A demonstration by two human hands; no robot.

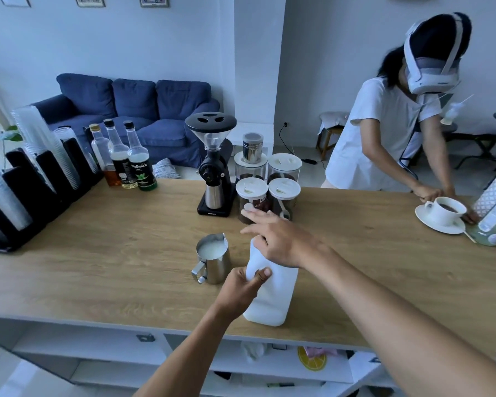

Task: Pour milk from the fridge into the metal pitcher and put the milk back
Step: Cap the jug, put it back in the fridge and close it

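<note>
A white plastic milk jug (272, 296) stands upright on the wooden counter (112, 253), near its front edge. My left hand (241, 285) grips the jug's left side around the middle. My right hand (275, 242) is closed over the jug's top, hiding the cap and neck, with the index finger stretched out to the left. Just left of the jug stands the metal pitcher (212, 257), its handle toward me, with milk inside.
Behind the jug are a black coffee grinder (212, 167) and several lidded jars (252, 196). Syrup bottles (126, 159) and cup stacks (35, 156) fill the left. At the right end another person (390, 133) holds a saucer with a cup (444, 213).
</note>
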